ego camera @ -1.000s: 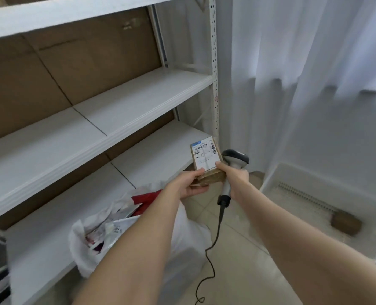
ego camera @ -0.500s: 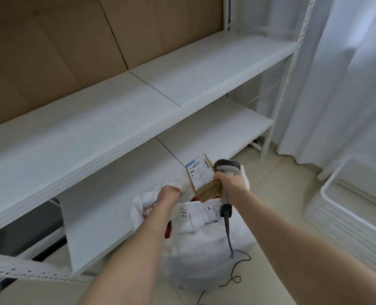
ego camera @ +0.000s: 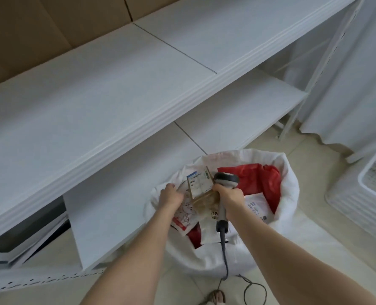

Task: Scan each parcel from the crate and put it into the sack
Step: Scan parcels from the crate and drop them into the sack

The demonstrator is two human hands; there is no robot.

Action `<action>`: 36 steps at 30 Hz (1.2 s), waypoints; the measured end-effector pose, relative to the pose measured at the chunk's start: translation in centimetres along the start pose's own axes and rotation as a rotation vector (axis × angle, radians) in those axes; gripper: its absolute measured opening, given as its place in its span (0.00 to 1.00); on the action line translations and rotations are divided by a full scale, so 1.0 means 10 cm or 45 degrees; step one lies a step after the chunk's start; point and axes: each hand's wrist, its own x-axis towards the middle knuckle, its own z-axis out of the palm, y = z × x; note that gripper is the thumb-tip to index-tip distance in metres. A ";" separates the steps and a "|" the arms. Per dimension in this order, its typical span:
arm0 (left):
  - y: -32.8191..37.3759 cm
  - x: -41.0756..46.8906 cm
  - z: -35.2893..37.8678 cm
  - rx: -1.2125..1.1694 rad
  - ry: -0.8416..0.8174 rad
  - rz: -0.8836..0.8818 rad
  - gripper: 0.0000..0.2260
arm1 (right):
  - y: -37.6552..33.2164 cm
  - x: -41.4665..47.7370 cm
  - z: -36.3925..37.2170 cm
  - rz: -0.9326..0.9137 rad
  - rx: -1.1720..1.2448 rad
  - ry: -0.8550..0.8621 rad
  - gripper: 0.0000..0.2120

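Head view. Parcel [ego camera: 201, 188]: small brown cardboard box, white shipping label facing up toward the camera, tilted. It is above the open mouth of the sack [ego camera: 290, 190], over the left part of the opening, not yet resting on the contents.

Right hand [ego camera: 229, 195]: fingers clamped around the handle of the barcode scanner [ego camera: 226, 179]. The parcel's right edge touches this hand at the thumb side. Scanner head is just right of the label, and the scanner cable [ego camera: 226, 258] hangs down the front of the sack to the floor.

Left hand [ego camera: 171, 196]: at the sack's left rim, just left of the parcel, fingers curled. Motion blur here, so cannot tell whether they pinch the rim fabric or touch the box.

Sack: white woven, rim rolled down, standing on the tiled floor [ego camera: 314, 216] in front of the lower shelf. Inside are a red plastic bag [ego camera: 259, 179], a white mailer [ego camera: 257, 205] with printed text, and a mailer with a red drawing [ego camera: 186, 215].

Crate [ego camera: 354, 201]: white plastic with ribbed walls, at the right edge and well apart from the sack. Its contents are out of frame.

Surroundings: white metal shelving [ego camera: 94, 102], brown cardboard backing [ego camera: 28, 29], white curtain [ego camera: 347, 84], and a sandalled foot [ego camera: 215, 298] at the bottom edge.
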 end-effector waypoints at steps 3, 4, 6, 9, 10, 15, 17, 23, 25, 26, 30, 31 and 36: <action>0.06 0.35 -0.08 0.398 0.067 0.053 0.22 | -0.15 0.20 0.11 -0.067 -0.012 0.038 0.25; 0.09 0.47 -0.09 0.452 0.055 0.045 0.22 | -0.17 0.27 0.17 -0.067 -0.033 0.049 0.27; 0.14 0.72 -0.09 0.510 0.021 0.025 0.23 | -0.16 0.40 0.27 -0.049 -0.112 0.070 0.32; 0.14 1.08 0.00 0.522 -0.062 -0.009 0.28 | -0.06 0.58 0.29 0.034 -0.182 0.094 0.35; 0.12 1.18 0.05 0.474 -0.112 -0.036 0.29 | -0.02 0.63 0.26 0.068 -0.192 0.104 0.33; 0.09 1.40 0.32 0.165 -0.358 -0.091 0.31 | 0.15 0.81 0.13 0.144 -0.269 0.132 0.40; 0.08 1.36 0.41 0.034 -0.381 -0.117 0.29 | 0.16 0.83 0.12 0.186 -0.315 0.124 0.44; 0.49 1.19 -0.09 -0.797 0.284 0.040 0.05 | 0.11 0.80 0.09 0.185 -0.420 0.139 0.42; 0.62 1.10 -0.34 -0.871 0.380 0.163 0.08 | 0.01 0.77 0.13 0.122 -0.417 0.165 0.33; 0.65 1.06 -0.41 -0.807 0.398 0.219 0.08 | -0.05 0.75 0.18 0.082 -0.404 0.157 0.30; 0.64 0.90 -0.40 -0.285 0.339 0.249 0.08 | -0.16 0.62 0.32 0.036 -0.388 -0.004 0.28; 0.64 0.88 -0.38 -0.168 0.311 0.202 0.12 | -0.16 0.57 0.32 0.064 -0.375 -0.036 0.29; 0.72 0.64 -0.30 0.213 0.260 -0.055 0.25 | -0.25 0.38 0.07 0.127 -0.240 -0.102 0.23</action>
